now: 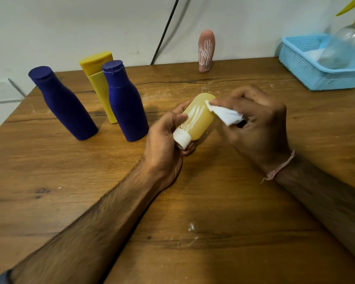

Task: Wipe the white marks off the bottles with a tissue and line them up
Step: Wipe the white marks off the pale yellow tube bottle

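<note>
Your left hand [164, 140] gripped the bottle [199, 117] by its cap end; your right hand [254, 119] pinched the tissue [225, 114] against it. Hard rubbing could have slipped it free.

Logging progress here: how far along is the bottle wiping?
Looks done: the left blue bottle, right blue bottle and yellow bottle stand together, no marks showing. In hand: the left hand grips the streaked pale bottle while the right hand presses a tissue against it. Remaining: the pink bottle at the back, covered in white marks.
</note>
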A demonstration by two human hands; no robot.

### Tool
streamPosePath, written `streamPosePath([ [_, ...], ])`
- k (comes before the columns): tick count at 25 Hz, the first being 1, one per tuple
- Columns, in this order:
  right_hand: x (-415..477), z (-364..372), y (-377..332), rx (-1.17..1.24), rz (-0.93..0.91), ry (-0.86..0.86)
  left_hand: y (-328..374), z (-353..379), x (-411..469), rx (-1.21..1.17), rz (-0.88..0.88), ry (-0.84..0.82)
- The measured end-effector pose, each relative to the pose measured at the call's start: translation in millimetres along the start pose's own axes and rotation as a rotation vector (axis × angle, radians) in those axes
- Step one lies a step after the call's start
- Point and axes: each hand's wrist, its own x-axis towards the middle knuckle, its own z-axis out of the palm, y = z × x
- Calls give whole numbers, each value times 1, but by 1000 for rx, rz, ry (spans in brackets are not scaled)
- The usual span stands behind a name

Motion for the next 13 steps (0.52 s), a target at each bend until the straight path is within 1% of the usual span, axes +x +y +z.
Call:
streamPosePath([
  [1,0,-1,1,-6,29,16,0,0,0,5,4,-3],
  [4,-1,-2,-2,44,-70,-59,-1,-1,0,31,13,-10],
  [5,0,-2,-3,41,-72,-61,-2,-1,0,41,16,-15],
  [8,1,-2,-1,-19,37,6,-2,1,1,62,29,-10],
  [9,0,-2,-1,-15,29,-9,-2,1,0,75,35,-8],
  [11,-2,0,-5,17,-63,-81,-2,0,-1,102,49,-30],
  [12,-2,1,-7,24,-90,-95,-1,-1,-2,109,54,-62],
  [13,-1,1,-7,24,-77,-78,-1,-1,-2,118,56,-104],
])
